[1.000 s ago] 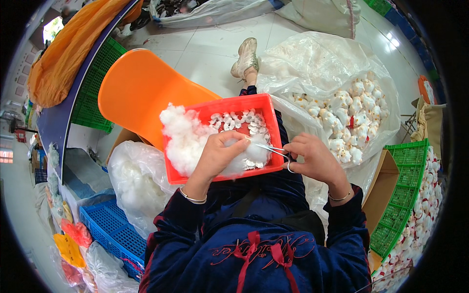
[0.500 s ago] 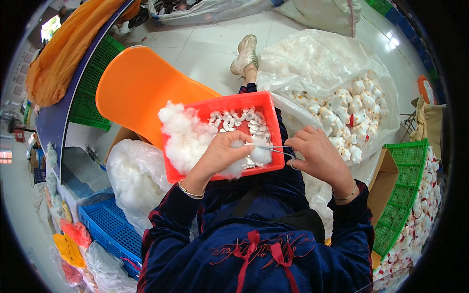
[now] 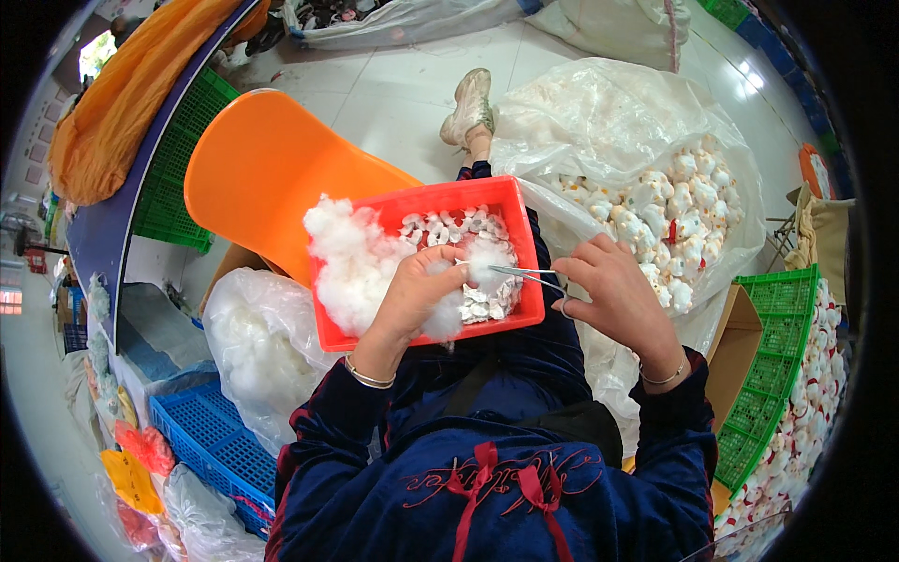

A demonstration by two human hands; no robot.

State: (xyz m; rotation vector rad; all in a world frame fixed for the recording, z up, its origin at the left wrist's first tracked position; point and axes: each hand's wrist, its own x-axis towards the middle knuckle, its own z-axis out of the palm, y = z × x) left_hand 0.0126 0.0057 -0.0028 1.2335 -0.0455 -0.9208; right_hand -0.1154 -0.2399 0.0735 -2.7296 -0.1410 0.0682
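Note:
A red plastic tray point(image 3: 521, 245) rests on my lap. It holds a heap of white stuffing point(image 3: 351, 258) on its left side and several small white toy pieces point(image 3: 449, 225) at the back. My left hand point(image 3: 419, 290) is inside the tray, closed around a small white piece with fluff. My right hand point(image 3: 613, 290) is at the tray's right edge and grips metal tweezers point(image 3: 521, 273), whose tips point left into the fluff by my left hand.
An orange plastic chair point(image 3: 257, 183) stands at the left. A clear bag of white stuffed toys point(image 3: 670, 206) lies at the right, a bag of stuffing point(image 3: 257, 342) at lower left. Green crates point(image 3: 773, 375) and a blue crate point(image 3: 211, 445) flank me.
The tweezers' tips have pushed further left into the fluff at my left hand. Both hands have stayed at the tray's front.

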